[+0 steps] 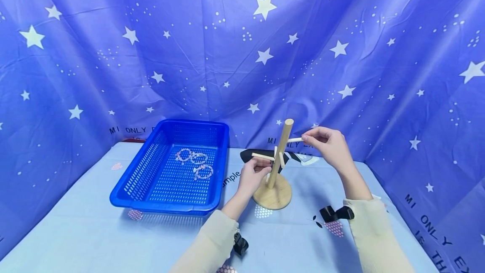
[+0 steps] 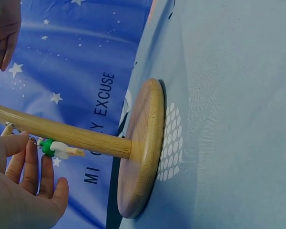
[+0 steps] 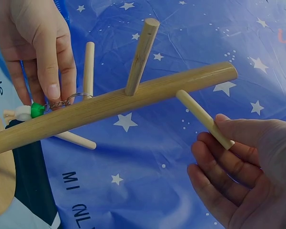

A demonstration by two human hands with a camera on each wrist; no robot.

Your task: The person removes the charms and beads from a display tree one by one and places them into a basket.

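A wooden peg stand (image 1: 282, 146) with several pegs stands upright on the table. From one peg hangs a keychain (image 2: 48, 147) with a green-and-white charm, its metal ring around the peg in the right wrist view. My left hand (image 1: 253, 176) pinches this keychain near its chain, thumb and fingertips close together; the exact contact is partly hidden. With thumb and fingers, my right hand (image 3: 243, 162) grips the end of an upper peg (image 3: 205, 117) on the other side of the post. That peg carries nothing.
Left of the stand sits a blue plastic basket (image 1: 166, 207) holding three pinkish-white ring-shaped bands (image 1: 203, 172). The stand's round base (image 1: 278, 197) rests on a light blue patterned cloth (image 1: 91, 222). A purple-blue star curtain (image 1: 227, 54) hangs behind and at both sides.
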